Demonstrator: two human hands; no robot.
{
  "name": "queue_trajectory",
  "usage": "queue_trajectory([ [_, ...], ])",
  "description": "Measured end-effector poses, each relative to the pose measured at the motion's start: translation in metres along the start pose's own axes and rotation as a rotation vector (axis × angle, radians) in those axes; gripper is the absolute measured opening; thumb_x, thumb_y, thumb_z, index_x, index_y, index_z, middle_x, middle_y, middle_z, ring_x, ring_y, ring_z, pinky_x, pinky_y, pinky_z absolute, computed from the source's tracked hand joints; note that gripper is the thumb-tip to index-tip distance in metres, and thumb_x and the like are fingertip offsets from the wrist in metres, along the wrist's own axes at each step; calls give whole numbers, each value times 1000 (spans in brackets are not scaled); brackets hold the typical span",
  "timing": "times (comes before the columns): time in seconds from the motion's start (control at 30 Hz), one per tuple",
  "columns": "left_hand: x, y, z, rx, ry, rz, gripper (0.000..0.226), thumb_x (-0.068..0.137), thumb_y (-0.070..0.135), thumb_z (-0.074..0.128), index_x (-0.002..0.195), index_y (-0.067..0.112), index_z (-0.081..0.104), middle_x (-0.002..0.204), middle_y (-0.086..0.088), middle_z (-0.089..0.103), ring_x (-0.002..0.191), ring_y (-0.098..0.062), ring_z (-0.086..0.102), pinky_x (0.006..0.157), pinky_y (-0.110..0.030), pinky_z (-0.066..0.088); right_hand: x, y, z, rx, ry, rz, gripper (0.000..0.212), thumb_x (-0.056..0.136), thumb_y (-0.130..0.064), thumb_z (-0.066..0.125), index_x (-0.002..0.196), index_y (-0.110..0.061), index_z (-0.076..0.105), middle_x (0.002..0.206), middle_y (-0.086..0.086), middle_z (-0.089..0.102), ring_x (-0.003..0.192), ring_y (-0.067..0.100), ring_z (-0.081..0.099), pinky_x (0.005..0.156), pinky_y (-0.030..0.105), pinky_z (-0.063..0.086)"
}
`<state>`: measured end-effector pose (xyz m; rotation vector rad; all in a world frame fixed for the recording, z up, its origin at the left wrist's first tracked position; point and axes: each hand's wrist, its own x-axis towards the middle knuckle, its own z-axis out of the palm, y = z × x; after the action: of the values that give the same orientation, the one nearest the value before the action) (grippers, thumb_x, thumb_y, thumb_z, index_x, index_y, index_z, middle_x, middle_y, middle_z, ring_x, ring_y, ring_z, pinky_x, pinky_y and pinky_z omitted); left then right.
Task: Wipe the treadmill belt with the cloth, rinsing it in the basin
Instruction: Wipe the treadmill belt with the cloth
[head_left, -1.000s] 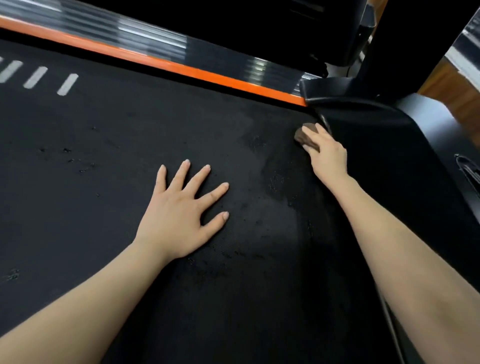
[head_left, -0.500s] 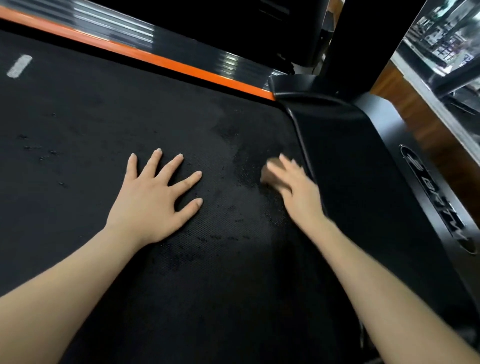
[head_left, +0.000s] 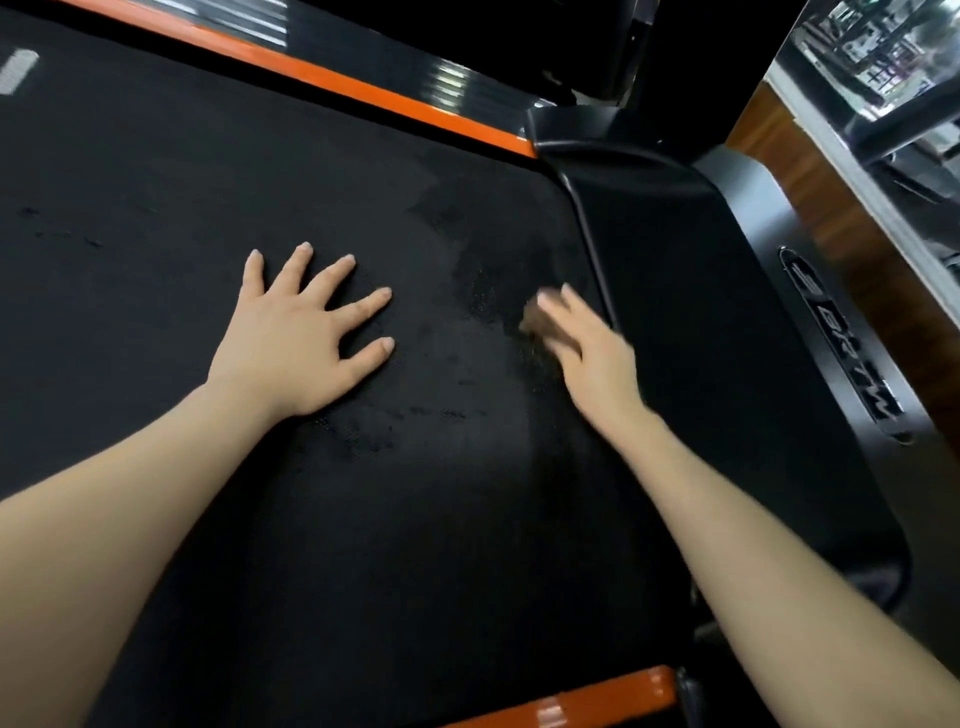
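Note:
The black treadmill belt (head_left: 156, 208) fills most of the head view, with damp streaks near its right side. My left hand (head_left: 296, 338) lies flat on the belt, fingers spread. A small brown cloth (head_left: 535, 325) shows under the fingers of my right hand (head_left: 587, 353), which presses it onto the belt close to the right edge. That hand is motion-blurred and its fingers look straight. Most of the cloth is hidden beneath the hand. No basin is in view.
An orange side rail (head_left: 332, 78) runs along the far edge and another orange rail (head_left: 597, 696) shows at the bottom. The black motor cover (head_left: 701, 312) with a logo badge (head_left: 841, 353) sits to the right. Wooden floor (head_left: 857, 234) lies beyond it.
My right hand slid the cloth from the belt's far right corner back toward me along the right edge. My left hand stayed flat on the belt. The camera swung to the right.

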<state>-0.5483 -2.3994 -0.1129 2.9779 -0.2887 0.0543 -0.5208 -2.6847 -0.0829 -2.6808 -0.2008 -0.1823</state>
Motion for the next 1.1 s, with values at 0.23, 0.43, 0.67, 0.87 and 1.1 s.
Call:
queue_trajectory([
  [0.23,-37,1,-33,-351,268,-64,66,85,58,29,135,21,52,142,-18,45,137,-40,30,111,-59,13,26,-9,18,1,32,118,44,94,-15,54,134,-34,50,152,-7,32,140,20,29,115,42,24],
  [0.43,-117,-24,-28,-52,175,-68,60,93,57,24,136,25,51,141,-22,45,133,-46,33,109,-64,9,-11,-52,18,26,19,54,44,91,-9,57,132,-25,54,150,3,37,135,27,37,111,37,28],
  [0.67,-117,-31,-9,-36,122,-80,60,91,57,24,138,28,48,142,-24,40,134,-48,27,109,-63,12,-117,-64,25,65,-142,-203,57,84,9,57,131,-22,55,145,5,42,136,28,37,116,37,22],
  [0.87,-115,-25,-7,-51,149,-78,58,91,55,28,137,27,49,141,-25,41,133,-49,27,109,-64,13,-120,-62,8,20,141,272,48,86,-3,61,130,-23,57,147,6,40,133,31,40,110,46,31],
  [1.1,-118,-31,-4,-53,184,-62,58,92,55,26,139,29,46,143,-24,39,134,-48,25,110,-62,12,-171,-81,14,114,-148,-79,60,83,5,62,133,-27,51,146,-5,36,139,23,30,116,31,17],
])
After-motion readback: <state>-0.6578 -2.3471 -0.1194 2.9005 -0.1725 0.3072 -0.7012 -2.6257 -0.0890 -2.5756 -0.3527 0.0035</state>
